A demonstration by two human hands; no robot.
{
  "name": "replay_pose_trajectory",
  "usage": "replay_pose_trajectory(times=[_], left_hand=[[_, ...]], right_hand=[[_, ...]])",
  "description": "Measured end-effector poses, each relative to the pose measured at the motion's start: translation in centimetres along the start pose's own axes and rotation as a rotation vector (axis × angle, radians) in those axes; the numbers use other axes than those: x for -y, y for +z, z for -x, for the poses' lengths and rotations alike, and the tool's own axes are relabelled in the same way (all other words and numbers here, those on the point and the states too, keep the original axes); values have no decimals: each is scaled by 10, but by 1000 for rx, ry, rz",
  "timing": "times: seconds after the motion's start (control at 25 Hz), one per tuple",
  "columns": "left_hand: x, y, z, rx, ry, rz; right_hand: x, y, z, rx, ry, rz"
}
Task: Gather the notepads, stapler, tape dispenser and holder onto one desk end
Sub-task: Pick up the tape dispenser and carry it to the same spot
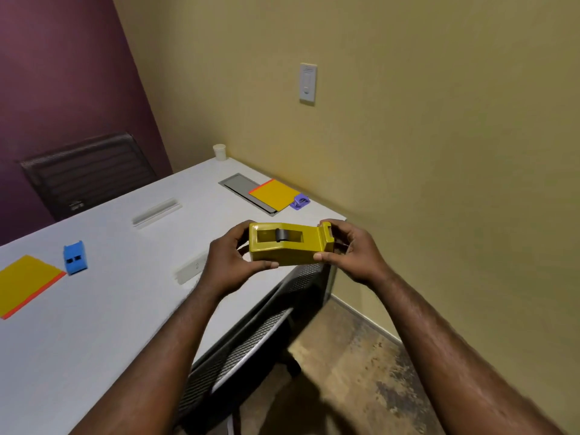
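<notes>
Tape dispenser [290, 244], yellow: held above the counter [125, 293] edge, fingers of left hand [233, 260] and right hand [351, 249] closed on its ends; carrying step, next likely setting down beside notepad [274, 194] and purple stapler [300, 202].

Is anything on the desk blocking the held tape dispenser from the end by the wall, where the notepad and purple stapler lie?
Nothing visible. Both hands, left hand and right hand, hold the tape dispenser above the desk edge; bare desktop separates it from the notepad and stapler.

Both hands [232, 262] [354, 249] raised, gripping
</notes>
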State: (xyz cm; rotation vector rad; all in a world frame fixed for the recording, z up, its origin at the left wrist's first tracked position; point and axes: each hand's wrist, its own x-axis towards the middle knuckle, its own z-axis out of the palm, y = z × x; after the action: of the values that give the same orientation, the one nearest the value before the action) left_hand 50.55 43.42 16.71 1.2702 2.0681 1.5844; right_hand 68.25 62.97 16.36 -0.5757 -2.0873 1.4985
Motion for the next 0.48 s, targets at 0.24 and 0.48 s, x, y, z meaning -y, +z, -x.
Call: replay_pose_trajectory(times=[0.24,0.48], left_hand=[[10,72,-51,-18,-41,-5],[55,109,-124,-65,-50,-4]], right_hand=[[-44,-61,-39,-7,15,33],[-92,-83,-122,49,34,97]])
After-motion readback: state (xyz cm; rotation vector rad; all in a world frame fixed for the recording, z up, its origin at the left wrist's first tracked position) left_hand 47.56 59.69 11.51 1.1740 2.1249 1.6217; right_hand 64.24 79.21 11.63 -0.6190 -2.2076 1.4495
